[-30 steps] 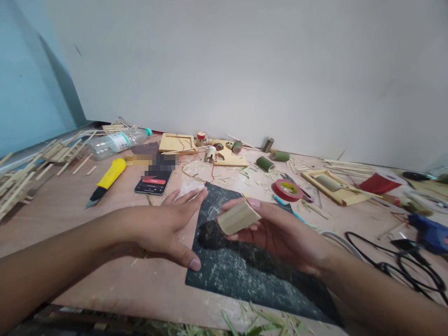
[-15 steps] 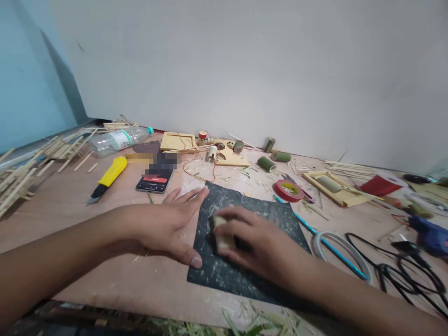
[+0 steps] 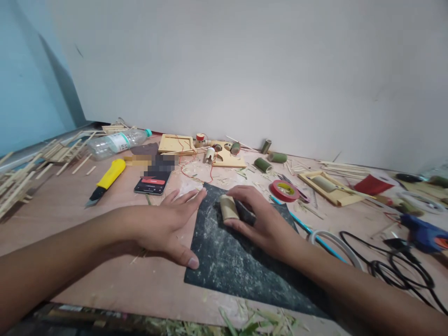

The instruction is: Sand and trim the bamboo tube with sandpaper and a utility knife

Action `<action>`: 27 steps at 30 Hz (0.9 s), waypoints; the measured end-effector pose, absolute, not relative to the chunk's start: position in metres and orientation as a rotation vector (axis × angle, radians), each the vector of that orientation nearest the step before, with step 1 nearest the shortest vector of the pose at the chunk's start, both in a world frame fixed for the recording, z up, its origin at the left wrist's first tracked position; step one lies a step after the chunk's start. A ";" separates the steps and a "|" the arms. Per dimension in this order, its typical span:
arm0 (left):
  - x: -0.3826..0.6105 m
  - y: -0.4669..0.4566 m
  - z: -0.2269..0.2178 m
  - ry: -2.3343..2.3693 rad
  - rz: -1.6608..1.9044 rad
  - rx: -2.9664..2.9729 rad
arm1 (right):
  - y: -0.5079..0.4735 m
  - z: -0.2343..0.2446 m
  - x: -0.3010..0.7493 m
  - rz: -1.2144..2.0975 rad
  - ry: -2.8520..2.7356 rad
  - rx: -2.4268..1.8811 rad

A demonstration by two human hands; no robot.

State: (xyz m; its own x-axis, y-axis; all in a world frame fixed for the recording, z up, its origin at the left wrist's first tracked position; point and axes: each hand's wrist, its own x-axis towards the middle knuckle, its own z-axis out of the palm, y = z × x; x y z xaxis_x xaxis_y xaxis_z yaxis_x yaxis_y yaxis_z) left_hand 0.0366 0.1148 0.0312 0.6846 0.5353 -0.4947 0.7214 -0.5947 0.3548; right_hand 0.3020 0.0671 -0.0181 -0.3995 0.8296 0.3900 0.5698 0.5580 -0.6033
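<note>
A dark, dust-streaked sheet of sandpaper lies flat on the wooden tabletop. My left hand is spread with its fingers out, the thumb and fingertips pressing on the sheet's left edge. Near the top of the sheet, my right hand grips a short, pale bamboo piece between thumb and fingers. This piece lies on its side against the sandpaper, its outer skin scraped off. Part of it is hidden by the fingers.
Left of the hands are a yellow utility knife, a phone and a plastic bottle. Behind stand green bamboo pieces. To the right are red tape, a black cable and a blue glue gun. Shavings lie in front.
My right hand has slid away from me over the sandpaper with the bamboo piece. My left hand keeps its place on the sheet's edge.
</note>
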 end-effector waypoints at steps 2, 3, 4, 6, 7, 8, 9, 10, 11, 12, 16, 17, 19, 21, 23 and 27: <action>0.036 0.115 0.031 0.960 -0.438 2.351 | 0.065 -0.016 0.302 0.630 -2.031 -0.988; 0.036 0.115 0.031 0.954 -0.428 2.348 | 0.062 -0.014 0.301 0.672 -1.998 -0.934; 0.035 0.115 0.031 0.949 -0.418 2.347 | 0.059 -0.014 0.300 0.689 -1.982 -0.895; 0.034 0.115 0.030 0.937 -0.404 2.346 | 0.055 -0.013 0.298 0.650 -2.004 -0.868; 0.034 0.115 0.029 0.934 -0.399 2.346 | 0.054 -0.013 0.297 0.612 -2.041 -0.873; 0.034 0.115 0.029 0.936 -0.399 2.343 | 0.055 -0.013 0.297 0.578 -2.090 -0.882; 0.035 0.115 0.030 0.942 -0.404 2.338 | 0.056 -0.014 0.298 0.552 -2.145 -0.895; 0.035 0.115 0.030 0.948 -0.410 2.332 | 0.058 -0.014 0.298 0.539 -2.204 -0.907; 0.036 0.115 0.031 0.954 -0.420 2.325 | 0.059 -0.015 0.299 0.537 -2.261 -0.920; 0.036 0.114 0.032 0.959 -0.429 2.320 | 0.060 -0.015 0.299 0.546 -2.309 -0.933; 0.037 0.114 0.033 0.949 -0.442 2.328 | 0.059 -0.015 0.298 0.570 -2.373 -1.014; 0.037 0.114 0.033 0.951 -0.444 2.330 | 0.058 -0.014 0.298 0.560 -2.380 -1.025; 0.037 0.114 0.032 0.962 -0.450 2.329 | 0.055 -0.012 0.297 0.529 -2.402 -1.021; 0.036 0.114 0.030 0.969 -0.454 2.325 | 0.053 -0.009 0.297 0.486 -2.425 -1.008; 0.036 0.114 0.029 0.966 -0.457 2.327 | 0.054 -0.005 0.300 0.424 -2.442 -1.033; 0.035 0.114 0.030 0.951 -0.456 2.331 | 0.057 -0.003 0.303 0.300 -2.484 -1.103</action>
